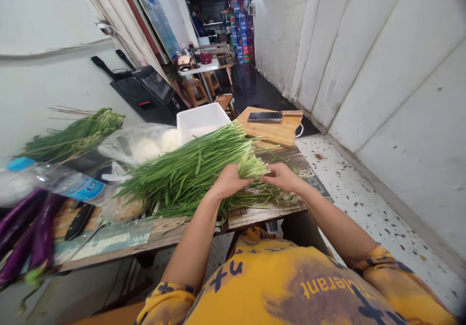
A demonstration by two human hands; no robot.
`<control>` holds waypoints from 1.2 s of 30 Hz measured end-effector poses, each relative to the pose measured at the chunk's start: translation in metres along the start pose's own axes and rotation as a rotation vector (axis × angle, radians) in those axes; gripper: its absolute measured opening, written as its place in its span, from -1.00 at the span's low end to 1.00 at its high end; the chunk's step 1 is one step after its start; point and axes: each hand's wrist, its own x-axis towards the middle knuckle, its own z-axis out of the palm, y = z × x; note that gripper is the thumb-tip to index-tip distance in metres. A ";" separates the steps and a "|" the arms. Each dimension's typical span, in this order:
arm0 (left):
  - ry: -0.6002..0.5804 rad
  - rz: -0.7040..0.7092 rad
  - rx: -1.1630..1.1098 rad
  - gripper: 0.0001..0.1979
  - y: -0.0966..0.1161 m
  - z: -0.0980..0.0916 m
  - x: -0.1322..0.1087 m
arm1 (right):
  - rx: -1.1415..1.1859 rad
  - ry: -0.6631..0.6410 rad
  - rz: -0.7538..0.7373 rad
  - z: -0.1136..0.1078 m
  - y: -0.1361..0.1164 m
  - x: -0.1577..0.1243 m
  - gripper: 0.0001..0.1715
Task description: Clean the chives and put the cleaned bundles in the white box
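Note:
A large heap of garlic chives lies across the wooden table, pale cut ends to the right and green leaves to the left. My left hand is closed around a bunch near its pale ends, thumb pointing right. Just right of it, my right hand pinches at the stem tips, fingertips touching them; exactly which stems it holds is too small to tell. Loose stalks and trimmings are scattered below both hands. Behind the heap stands a white plastic tub.
A cleaver rests on a cutting board at the back right. Leftward are a plastic bag with white produce, a water bottle, a black-handled knife, purple eggplants and another green bundle.

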 end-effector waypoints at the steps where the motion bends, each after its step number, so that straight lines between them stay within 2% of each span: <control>1: -0.004 0.003 0.017 -0.67 -0.001 0.000 0.000 | -0.100 0.017 -0.016 -0.004 0.001 0.000 -0.78; 8: 0.021 -0.033 0.057 -0.64 -0.002 -0.001 0.001 | -0.560 0.255 0.085 -0.022 0.025 0.006 -0.82; 10: 0.021 -0.037 0.048 -0.64 -0.002 -0.001 0.001 | -0.694 0.269 0.097 -0.025 0.026 0.005 -0.81; 12: 0.016 -0.041 0.034 -0.64 -0.002 -0.001 0.001 | -0.780 0.260 0.022 -0.027 0.021 0.001 -0.76; 14: 0.010 -0.038 0.024 -0.65 -0.003 -0.001 0.001 | -0.804 0.239 -0.156 -0.027 0.012 -0.003 -0.57; 16: 0.006 -0.030 0.016 -0.65 -0.003 -0.001 0.001 | -0.784 0.156 -0.340 -0.026 0.002 -0.006 -0.53; 18: 0.008 -0.023 0.002 -0.66 -0.001 -0.001 0.000 | -0.747 0.013 -0.422 -0.023 -0.004 -0.006 -0.72; 20: 0.010 -0.030 -0.011 -0.67 0.001 -0.002 -0.001 | -0.677 -0.090 -0.408 -0.020 -0.006 -0.003 -0.75; 22: -0.004 -0.033 -0.015 -0.66 0.004 -0.003 -0.002 | -0.545 -0.096 -0.352 -0.016 -0.005 0.001 -0.70; 28: -0.073 -0.005 0.034 -0.68 0.006 -0.005 -0.004 | -0.022 0.052 -0.107 -0.007 -0.007 0.008 -0.72; 30: -0.048 -0.028 0.004 -0.66 0.007 -0.006 -0.005 | 0.046 0.231 0.004 -0.008 -0.007 0.007 -0.66; 32: 0.005 -0.056 -0.029 -0.64 0.009 -0.007 -0.007 | -0.009 0.390 0.069 -0.007 -0.005 0.002 -0.56; 33: 0.030 -0.065 -0.044 -0.63 0.010 -0.008 -0.007 | -0.093 0.383 0.061 -0.006 -0.003 -0.001 -0.52; 34: 0.050 -0.068 -0.055 -0.63 0.011 -0.008 -0.007 | -0.214 0.310 0.018 -0.002 0.000 -0.005 -0.51; 36: 0.079 -0.062 -0.057 -0.63 0.011 -0.007 -0.006 | -0.521 0.065 -0.139 0.008 0.006 -0.012 -0.58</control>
